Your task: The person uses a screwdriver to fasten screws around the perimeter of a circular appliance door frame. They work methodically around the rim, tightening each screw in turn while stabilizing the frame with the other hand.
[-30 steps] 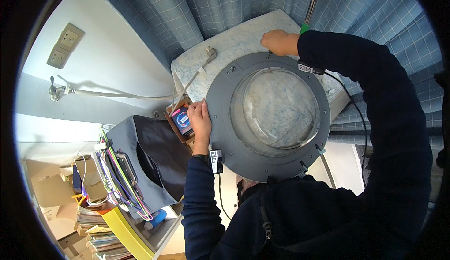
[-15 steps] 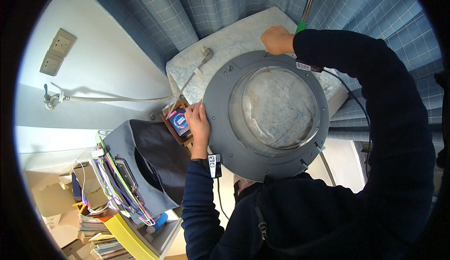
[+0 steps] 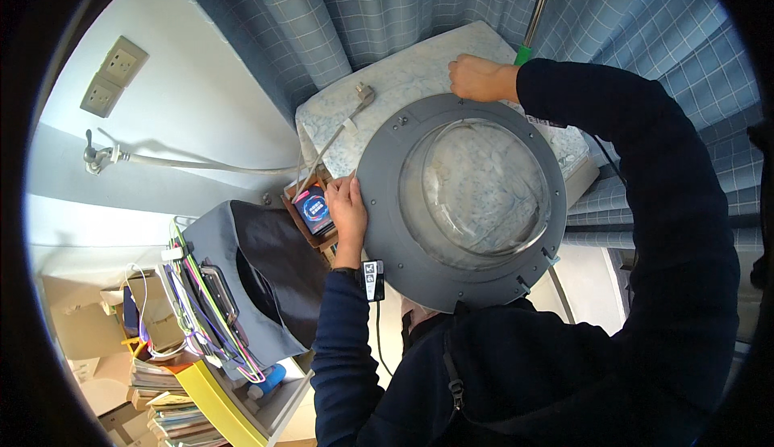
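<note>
A round washing machine door [image 3: 382, 229], a grey ring with several screw holes around a clear bulging glass bowl [image 3: 484, 185], is held up against my body. My left hand [image 3: 347, 209] grips its left rim, thumb and fingers at the edge. At the far rim, my right hand [image 3: 481, 79] is curled closed near a screw hole; whatever its fingers hold is hidden beneath them. A hinge or latch fitting [image 3: 550, 255] shows on the lower right of the ring. Behind the door lies a marble-patterned top [image 3: 411, 72].
A power plug with its cord [image 3: 364, 94] rests on the marbled top. Left of the door are a small box [image 3: 313, 207], a grey fabric bag [image 3: 222, 245], coloured hangers [image 3: 201, 302] and a yellow file holder [image 3: 219, 403]. A tap [image 3: 97, 154] juts from the wall; blue checked curtains [image 3: 419, 4] hang behind.
The whole view has shifted slightly. My right fist has turned a little at the far rim, while my left hand keeps its grip on the door.
</note>
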The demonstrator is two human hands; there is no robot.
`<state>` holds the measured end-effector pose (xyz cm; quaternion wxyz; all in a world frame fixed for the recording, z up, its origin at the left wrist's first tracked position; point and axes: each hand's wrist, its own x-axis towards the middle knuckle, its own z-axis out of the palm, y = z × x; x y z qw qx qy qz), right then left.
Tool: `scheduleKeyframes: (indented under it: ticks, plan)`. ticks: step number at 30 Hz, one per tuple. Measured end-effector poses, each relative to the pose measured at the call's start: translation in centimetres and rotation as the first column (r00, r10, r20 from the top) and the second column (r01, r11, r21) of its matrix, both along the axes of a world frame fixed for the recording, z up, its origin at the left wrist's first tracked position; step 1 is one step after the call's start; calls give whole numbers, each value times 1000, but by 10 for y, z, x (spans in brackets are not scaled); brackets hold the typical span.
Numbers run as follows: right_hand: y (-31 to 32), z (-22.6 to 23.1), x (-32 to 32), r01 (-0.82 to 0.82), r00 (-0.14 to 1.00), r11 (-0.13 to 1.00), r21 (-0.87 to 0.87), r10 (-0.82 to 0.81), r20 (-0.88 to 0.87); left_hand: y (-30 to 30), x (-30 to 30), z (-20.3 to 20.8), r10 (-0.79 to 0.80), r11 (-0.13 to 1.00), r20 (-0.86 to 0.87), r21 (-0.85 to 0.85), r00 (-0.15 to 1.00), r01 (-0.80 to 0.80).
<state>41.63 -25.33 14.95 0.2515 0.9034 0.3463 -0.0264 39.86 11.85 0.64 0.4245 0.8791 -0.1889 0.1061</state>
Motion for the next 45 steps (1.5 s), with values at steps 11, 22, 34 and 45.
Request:
scheduleKeyframes:
  ticks: [11,22,34,45]
  plan:
    - [7,18,2,568,810,822,36,-550,-201,0,-1,1,-4,1000,-46,-5,999,3]
    - [-27,-23,49,893,378,450,13,-735,-562,1,1,-4,6,999,17,34,1000,-7]
    - [-43,21,-68,840,491,387,381,-840,-229,8,14,-21,-25,990,205,144,979,-5]
    - [-109,28,-194,443,880,828,343,-474,8,15,19,-21,25,991,-5,130,1000,-24]
